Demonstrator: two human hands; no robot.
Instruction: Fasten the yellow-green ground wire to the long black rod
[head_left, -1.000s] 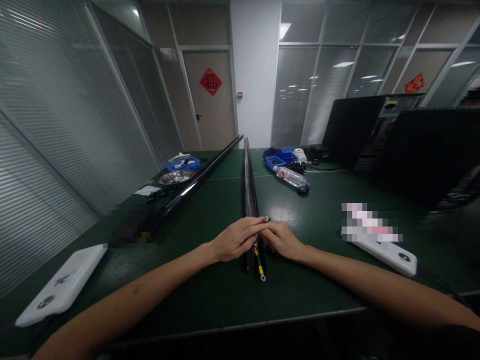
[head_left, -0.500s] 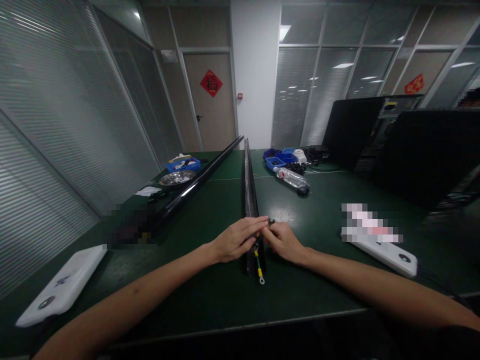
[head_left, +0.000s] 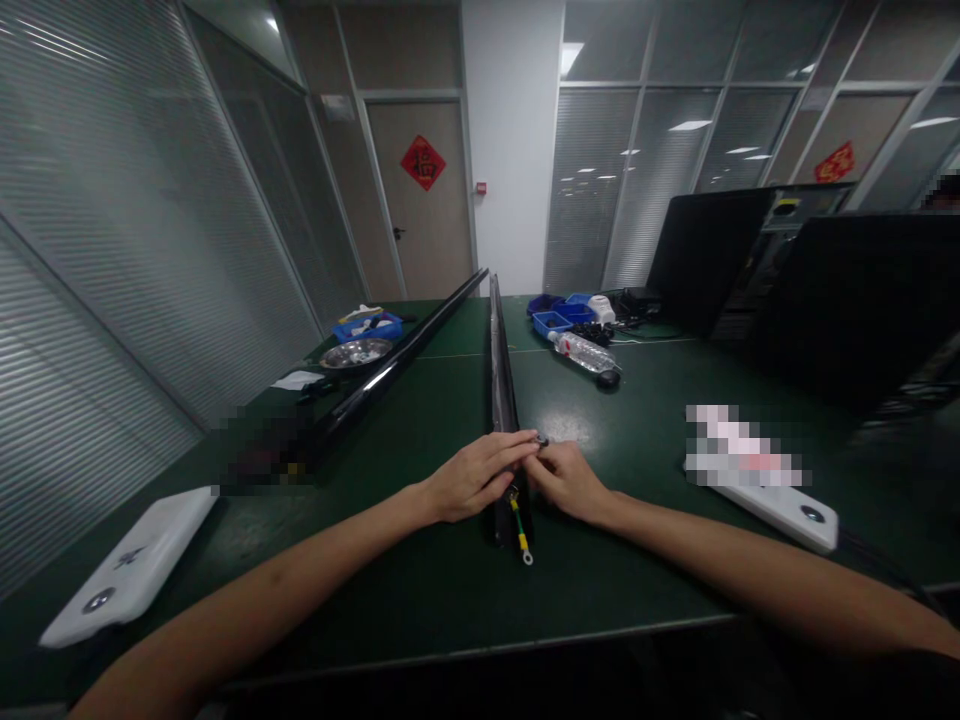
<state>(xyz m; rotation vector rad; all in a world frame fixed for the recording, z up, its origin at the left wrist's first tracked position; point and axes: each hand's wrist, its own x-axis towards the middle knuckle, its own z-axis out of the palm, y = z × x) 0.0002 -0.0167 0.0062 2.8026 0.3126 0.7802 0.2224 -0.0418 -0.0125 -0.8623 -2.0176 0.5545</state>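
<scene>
The green table (head_left: 637, 450) is taken up lengthwise by a dark second bar (head_left: 397, 360) on the left and by the bar (head_left: 504, 390), whose near end is placed under the hands. The left hand (head_left: 474, 478) is laid across it, fingers outstretched; the right hand (head_left: 568, 482) is curled beside it, fingertips meeting the left's. Whether anything is gripped by either cannot be told. A yellow-green wire (head_left: 520, 525) is seen below the hands, a small metal piece (head_left: 541, 440) at the fingertips.
</scene>
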